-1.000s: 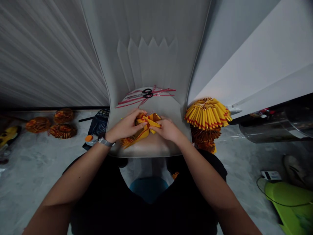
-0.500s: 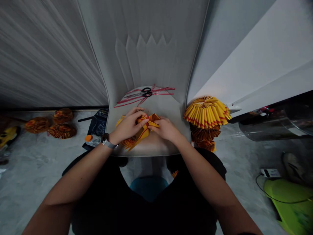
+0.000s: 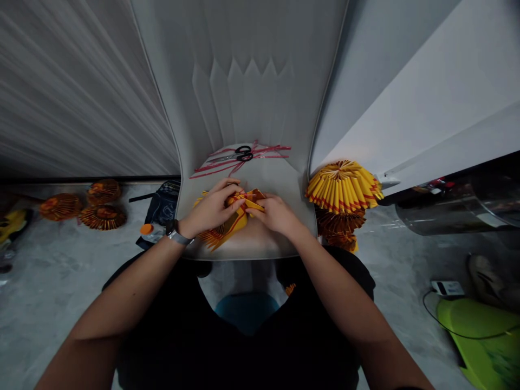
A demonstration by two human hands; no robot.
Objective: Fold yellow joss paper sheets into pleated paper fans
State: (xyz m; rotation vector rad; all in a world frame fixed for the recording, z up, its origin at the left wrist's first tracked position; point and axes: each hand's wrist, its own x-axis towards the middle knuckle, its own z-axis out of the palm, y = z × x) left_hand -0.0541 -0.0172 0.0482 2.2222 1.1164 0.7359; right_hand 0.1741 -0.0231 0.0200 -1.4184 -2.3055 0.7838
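Observation:
A yellow pleated paper piece [image 3: 229, 227] with red and dark markings rests on the grey chair seat [image 3: 280, 244]. My left hand [image 3: 213, 208] lies over it, thumb and fingers closed on its upper part. From the right, my right hand [image 3: 278, 216] pinches a folded edge of the same paper. The hands nearly meet, and the fingers hide part of the folds. Behind them, black-handled scissors [image 3: 244, 154] lie across several pink-red plastic strips [image 3: 276, 147].
Right of the chair stands a stack of yellow pleated paper rosettes [image 3: 343, 187]. More folded paper rosettes [image 3: 103, 216] sit on the floor at left. An orange-capped bottle [image 3: 152, 233] and a dark bag [image 3: 164, 203] are beside the chair. A green stool [image 3: 475, 336] is at lower right.
Almost nothing differs. Both hands keep their hold on the pleated paper, with only a very slight shift of the fingers and of the camera.

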